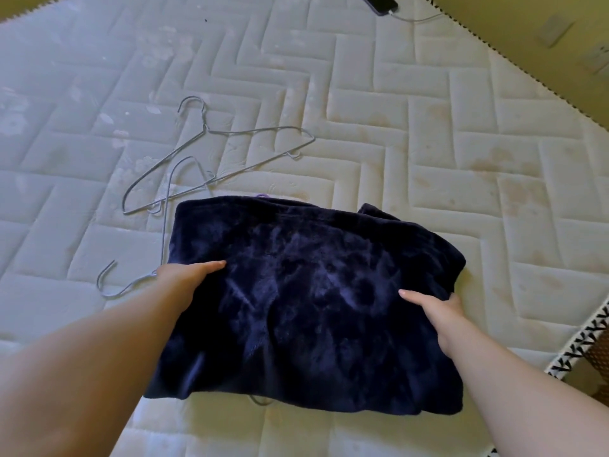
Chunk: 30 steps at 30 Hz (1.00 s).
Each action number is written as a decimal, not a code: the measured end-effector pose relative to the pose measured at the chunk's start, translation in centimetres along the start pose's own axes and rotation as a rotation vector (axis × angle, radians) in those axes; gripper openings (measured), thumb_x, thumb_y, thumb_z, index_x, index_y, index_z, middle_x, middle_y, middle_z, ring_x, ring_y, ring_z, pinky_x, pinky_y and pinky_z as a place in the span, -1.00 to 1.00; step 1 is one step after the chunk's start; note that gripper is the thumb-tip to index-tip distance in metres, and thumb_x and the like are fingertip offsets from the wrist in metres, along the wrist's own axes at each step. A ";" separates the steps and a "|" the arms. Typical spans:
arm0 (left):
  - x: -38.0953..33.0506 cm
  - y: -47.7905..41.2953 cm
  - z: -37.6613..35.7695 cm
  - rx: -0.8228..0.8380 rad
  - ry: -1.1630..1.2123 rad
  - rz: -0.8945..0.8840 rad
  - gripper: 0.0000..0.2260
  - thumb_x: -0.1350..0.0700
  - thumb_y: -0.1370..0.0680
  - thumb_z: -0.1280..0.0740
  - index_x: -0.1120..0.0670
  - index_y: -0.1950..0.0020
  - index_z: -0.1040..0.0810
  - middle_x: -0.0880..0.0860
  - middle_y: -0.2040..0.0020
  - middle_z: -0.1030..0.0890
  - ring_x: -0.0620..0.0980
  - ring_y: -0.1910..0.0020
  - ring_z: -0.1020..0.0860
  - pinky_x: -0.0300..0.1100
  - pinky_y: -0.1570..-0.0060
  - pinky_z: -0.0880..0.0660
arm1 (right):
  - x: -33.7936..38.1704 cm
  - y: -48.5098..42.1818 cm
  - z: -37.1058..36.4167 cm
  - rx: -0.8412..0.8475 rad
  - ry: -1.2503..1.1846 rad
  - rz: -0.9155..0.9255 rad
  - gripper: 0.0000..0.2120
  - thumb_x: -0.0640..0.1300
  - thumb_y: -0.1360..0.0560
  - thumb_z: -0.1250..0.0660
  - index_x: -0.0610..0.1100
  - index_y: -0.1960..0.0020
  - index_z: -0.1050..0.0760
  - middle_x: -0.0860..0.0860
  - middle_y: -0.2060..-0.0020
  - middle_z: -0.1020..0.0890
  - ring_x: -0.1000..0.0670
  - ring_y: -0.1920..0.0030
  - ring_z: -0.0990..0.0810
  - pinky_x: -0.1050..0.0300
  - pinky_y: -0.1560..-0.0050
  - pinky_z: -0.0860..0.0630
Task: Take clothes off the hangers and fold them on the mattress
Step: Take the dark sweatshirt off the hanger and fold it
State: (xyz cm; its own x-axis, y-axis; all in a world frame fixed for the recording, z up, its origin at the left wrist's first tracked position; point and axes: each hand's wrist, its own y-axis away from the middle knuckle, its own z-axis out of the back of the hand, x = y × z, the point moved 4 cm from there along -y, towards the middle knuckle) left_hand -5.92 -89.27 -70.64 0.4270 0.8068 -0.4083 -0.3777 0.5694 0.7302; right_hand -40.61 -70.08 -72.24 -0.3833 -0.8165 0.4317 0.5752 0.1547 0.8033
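While thumbs are laid on top, the navy garment [309, 285] is gripped by the left hand [186, 280] and right hand [433, 310]; fingers are mostly hidden beneath.

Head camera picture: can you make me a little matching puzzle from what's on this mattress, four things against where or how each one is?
Things:
1. dark blue garment
2. wire hangers
3. phone
4. left hand

Places or states:
A. at the far edge of the mattress
B. bare, lying left of and beyond the garment
C. folded, in the near middle of the mattress
D. gripping the garment's left edge, thumb on top

Pairs: 1-C, 2-B, 3-A, 4-D.
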 end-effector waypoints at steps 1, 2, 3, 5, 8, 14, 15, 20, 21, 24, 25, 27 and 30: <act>-0.2 0.4 0.1 0.024 0.016 0.016 -0.27 0.06 -0.32 -0.56 0.28 -0.36 -0.34 0.29 -0.26 -0.47 0.29 -0.19 -0.48 0.13 -0.17 -0.45 | 0.0 0.0 0.1 0.016 -0.034 -0.010 -0.03 -0.09 -0.31 -0.54 -0.02 -0.53 -0.01 -0.09 -0.43 -0.30 -0.22 -0.36 -0.35 -0.17 -0.32 -0.34; -0.2 0.6 0.3 0.043 0.047 0.033 -0.30 0.06 -0.31 -0.57 0.28 -0.33 -0.38 0.28 -0.21 -0.51 0.30 -0.12 -0.52 0.13 -0.11 -0.49 | -0.1 0.1 0.2 0.035 -0.071 -0.024 -0.06 -0.08 -0.31 -0.54 -0.01 -0.52 -0.06 -0.11 -0.40 -0.35 -0.23 -0.32 -0.39 -0.18 -0.28 -0.38; -0.3 0.8 0.4 0.059 0.070 0.038 -0.32 0.06 -0.30 -0.57 0.27 -0.31 -0.40 0.28 -0.16 -0.53 0.29 -0.07 -0.54 0.14 -0.06 -0.51 | -0.2 0.3 0.2 0.054 -0.108 -0.048 -0.09 -0.06 -0.29 -0.54 0.01 -0.50 -0.10 -0.12 -0.36 -0.39 -0.24 -0.27 -0.44 -0.21 -0.25 -0.42; -0.3 0.8 0.7 0.076 0.090 0.039 -0.34 0.03 -0.30 -0.57 0.25 -0.28 -0.43 0.25 -0.11 -0.55 0.28 -0.01 -0.56 0.13 -0.03 -0.53 | -0.6 0.3 0.2 0.083 -0.163 -0.085 -0.11 -0.01 -0.26 -0.53 0.04 -0.46 -0.14 -0.13 -0.30 -0.44 -0.26 -0.19 -0.49 -0.26 -0.17 -0.46; -0.1 0.6 0.8 0.095 0.108 0.000 -0.38 -0.01 -0.30 -0.56 0.23 -0.25 -0.46 0.20 -0.05 -0.56 0.23 0.04 -0.56 0.09 -0.01 -0.53 | -1.6 -0.6 0.5 0.157 -0.168 -0.135 0.12 0.09 0.04 -0.61 0.11 -0.43 -0.18 -0.10 -0.27 -0.47 -0.26 -0.16 -0.52 -0.31 -0.11 -0.47; -0.4 0.4 1.0 0.062 0.070 -0.087 -0.45 -0.06 -0.37 -0.50 0.21 -0.23 -0.48 0.18 -0.10 -0.55 0.19 0.01 -0.53 0.01 -0.02 -0.48 | -3.3 -2.9 1.3 0.206 -0.188 -0.174 0.28 0.12 0.26 -0.66 0.06 -0.42 -0.27 -0.10 -0.21 -0.54 -0.24 -0.08 -0.60 -0.30 0.06 -0.54; -0.7 0.5 1.3 0.037 0.056 -0.109 -0.43 -0.08 -0.37 -0.49 0.21 -0.24 -0.48 0.18 -0.14 -0.55 0.20 -0.05 -0.52 0.00 -0.07 -0.47 | -3.1 -2.8 1.4 0.189 -0.201 -0.163 0.28 0.13 0.28 -0.66 0.05 -0.41 -0.28 -0.10 -0.21 -0.54 -0.24 -0.08 -0.60 -0.28 0.06 -0.55; -2.2 3.4 2.4 -0.018 -0.013 -0.206 -0.41 -0.17 -0.41 -0.42 0.21 -0.25 -0.46 0.20 -0.16 -0.53 0.21 -0.10 -0.49 -0.05 0.00 -0.40 | 0.0 3.0 1.9 0.077 -0.221 -0.048 -0.08 0.03 -0.11 -0.63 -0.14 -0.37 -0.32 -0.16 -0.21 -0.53 -0.25 -0.13 -0.55 -0.25 -0.11 -0.50; -2.6 4.4 2.4 -0.021 -0.026 -0.226 -0.41 -0.18 -0.42 -0.40 0.21 -0.25 -0.46 0.20 -0.15 -0.53 0.21 -0.10 -0.50 -0.06 0.02 -0.39 | 0.5 3.9 2.2 0.058 -0.217 -0.010 -0.15 -0.01 -0.19 -0.60 -0.16 -0.36 -0.31 -0.16 -0.22 -0.52 -0.25 -0.14 -0.54 -0.25 -0.15 -0.48; -3.8 8.7 2.2 -0.024 -0.050 -0.313 -0.43 -0.17 -0.44 -0.39 0.22 -0.25 -0.48 0.17 -0.08 -0.55 0.16 0.02 -0.51 -0.10 0.09 -0.37 | 1.7 6.3 4.1 0.033 -0.220 0.107 -0.21 -0.09 -0.29 -0.56 -0.17 -0.39 -0.24 -0.14 -0.27 -0.47 -0.24 -0.22 -0.48 -0.21 -0.21 -0.45; -4.3 10.2 2.0 -0.022 -0.058 -0.336 -0.45 -0.17 -0.44 -0.38 0.22 -0.23 -0.49 0.14 -0.01 -0.53 0.11 0.11 -0.49 -0.11 0.13 -0.36 | 2.1 7.2 4.9 0.038 -0.224 0.147 -0.21 -0.09 -0.32 -0.54 -0.16 -0.41 -0.22 -0.13 -0.28 -0.45 -0.23 -0.24 -0.47 -0.19 -0.21 -0.45; -5.1 13.0 1.4 -0.011 -0.075 -0.386 -0.46 -0.18 -0.46 -0.36 0.22 -0.22 -0.49 0.10 0.06 -0.49 0.05 0.22 -0.44 -0.12 0.16 -0.35 | 2.6 8.9 6.7 0.043 -0.231 0.205 -0.23 -0.05 -0.36 -0.51 -0.14 -0.43 -0.19 -0.12 -0.29 -0.44 -0.21 -0.25 -0.46 -0.15 -0.21 -0.46; -5.6 18.4 -0.2 0.024 -0.107 -0.471 -0.43 -0.22 -0.48 -0.30 0.22 -0.24 -0.46 0.15 -0.06 -0.53 0.10 0.11 -0.46 -0.10 0.11 -0.39 | 2.1 11.6 11.4 0.035 -0.270 0.270 -0.29 0.05 -0.40 -0.46 -0.16 -0.40 -0.22 -0.12 -0.26 -0.46 -0.19 -0.21 -0.48 -0.12 -0.19 -0.47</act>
State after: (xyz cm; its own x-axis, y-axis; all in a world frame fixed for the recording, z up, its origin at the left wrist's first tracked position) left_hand -15.47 -83.25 -55.02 0.6295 0.4408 -0.6399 -0.1043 0.8640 0.4925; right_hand -42.99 -63.66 -57.33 -0.4003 -0.5687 0.7186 0.6583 0.3670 0.6572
